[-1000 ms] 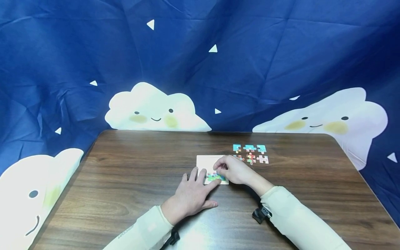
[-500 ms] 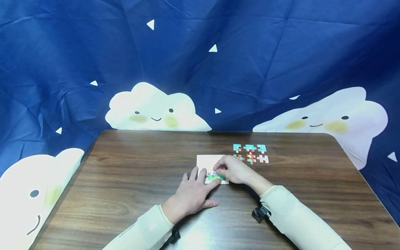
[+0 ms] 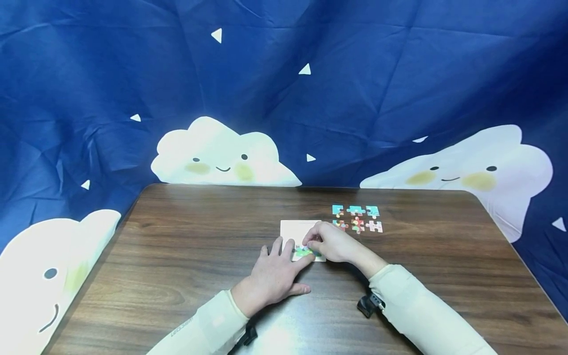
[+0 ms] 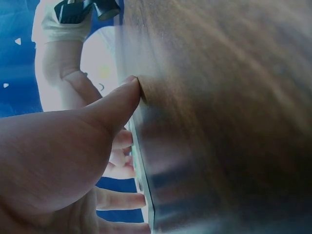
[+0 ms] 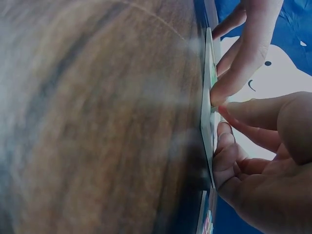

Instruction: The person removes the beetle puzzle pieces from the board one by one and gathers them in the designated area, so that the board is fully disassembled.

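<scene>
A white puzzle board (image 3: 290, 228) lies on the table, with green and blue puzzle pieces (image 3: 302, 252) set along its near side. My left hand (image 3: 274, 276) spreads over the board's near left part, its fingertips on the board. In the left wrist view the thumb (image 4: 119, 100) rests on the table. My right hand (image 3: 335, 242) bends over the board's right side. Its thumb and forefinger pinch a small puzzle piece at the board's surface, mostly hidden by the fingers. In the right wrist view the right hand (image 5: 263, 156) meets a left-hand finger at the board's face (image 5: 207, 107).
Several loose jigsaw pieces (image 3: 357, 225) lie in two rows behind and right of the board. The wooden table (image 3: 199, 222) ends at a blue cloud-print curtain (image 3: 337, 98). Dark cameras (image 3: 368, 304) are strapped to both wrists.
Both hands keep nearly the same place over the board. The right fingers work in small movements at the same spot. The whole head view shifts slightly.
</scene>
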`<act>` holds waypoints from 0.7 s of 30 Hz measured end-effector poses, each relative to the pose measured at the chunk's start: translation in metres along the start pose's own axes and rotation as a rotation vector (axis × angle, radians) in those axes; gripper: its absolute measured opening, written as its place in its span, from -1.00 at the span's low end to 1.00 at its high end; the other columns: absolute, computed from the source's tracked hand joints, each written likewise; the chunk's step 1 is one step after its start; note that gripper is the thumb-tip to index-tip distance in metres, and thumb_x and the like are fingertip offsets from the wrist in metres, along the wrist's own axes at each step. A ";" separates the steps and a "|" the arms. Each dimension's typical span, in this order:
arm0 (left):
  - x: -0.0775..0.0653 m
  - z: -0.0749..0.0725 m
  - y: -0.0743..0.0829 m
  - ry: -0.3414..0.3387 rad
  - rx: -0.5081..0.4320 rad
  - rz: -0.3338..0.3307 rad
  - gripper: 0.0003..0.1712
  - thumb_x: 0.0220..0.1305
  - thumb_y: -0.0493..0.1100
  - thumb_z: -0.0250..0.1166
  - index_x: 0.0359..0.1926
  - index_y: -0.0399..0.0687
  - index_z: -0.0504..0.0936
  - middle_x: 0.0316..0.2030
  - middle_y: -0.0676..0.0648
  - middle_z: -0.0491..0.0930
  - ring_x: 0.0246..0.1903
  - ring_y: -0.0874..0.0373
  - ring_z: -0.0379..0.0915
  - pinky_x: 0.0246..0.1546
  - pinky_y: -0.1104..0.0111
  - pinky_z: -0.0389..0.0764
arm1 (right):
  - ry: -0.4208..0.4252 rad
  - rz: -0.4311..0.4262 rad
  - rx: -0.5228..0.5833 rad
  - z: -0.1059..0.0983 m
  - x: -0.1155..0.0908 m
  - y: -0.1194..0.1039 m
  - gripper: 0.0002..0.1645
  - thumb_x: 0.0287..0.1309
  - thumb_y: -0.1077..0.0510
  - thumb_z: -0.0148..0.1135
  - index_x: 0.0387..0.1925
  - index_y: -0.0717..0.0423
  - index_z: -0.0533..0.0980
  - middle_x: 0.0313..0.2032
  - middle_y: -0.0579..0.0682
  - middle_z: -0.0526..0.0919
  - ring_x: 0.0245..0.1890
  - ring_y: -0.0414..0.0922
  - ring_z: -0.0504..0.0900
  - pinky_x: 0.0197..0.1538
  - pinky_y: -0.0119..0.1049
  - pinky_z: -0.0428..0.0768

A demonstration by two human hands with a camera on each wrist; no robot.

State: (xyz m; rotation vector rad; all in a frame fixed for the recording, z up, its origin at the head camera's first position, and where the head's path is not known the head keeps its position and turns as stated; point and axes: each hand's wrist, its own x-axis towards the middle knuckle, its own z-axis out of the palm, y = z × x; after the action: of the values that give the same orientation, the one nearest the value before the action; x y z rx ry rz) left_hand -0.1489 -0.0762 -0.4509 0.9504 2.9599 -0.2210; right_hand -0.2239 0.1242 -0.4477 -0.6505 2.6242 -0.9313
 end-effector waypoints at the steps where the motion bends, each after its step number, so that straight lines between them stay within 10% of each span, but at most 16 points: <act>1: 0.000 0.000 0.000 -0.008 -0.002 0.000 -0.15 0.30 0.58 0.25 0.54 0.59 0.35 0.34 -0.19 0.49 0.38 -0.23 0.44 0.10 -0.13 0.63 | -0.001 0.003 0.009 0.000 0.000 0.000 -0.83 0.41 0.29 0.30 -0.19 0.08 0.78 -0.22 -0.06 0.72 -0.24 -0.22 0.55 -0.09 -0.25 0.53; 21: -0.001 -0.001 0.001 0.028 0.011 -0.001 -0.15 0.27 0.59 0.28 0.51 0.58 0.39 0.28 -0.16 0.51 0.33 -0.20 0.46 0.05 -0.10 0.64 | 0.056 -0.038 0.117 0.001 -0.001 0.004 -0.91 0.24 0.32 0.35 -0.31 0.12 0.73 -0.45 -0.14 0.66 -0.40 -0.27 0.54 -0.23 -0.39 0.51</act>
State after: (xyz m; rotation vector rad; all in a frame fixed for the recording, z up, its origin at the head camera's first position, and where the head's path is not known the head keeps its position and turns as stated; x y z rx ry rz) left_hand -0.1477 -0.0760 -0.4504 0.9605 2.9878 -0.2265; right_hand -0.2240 0.1269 -0.4508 -0.6557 2.5905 -1.1198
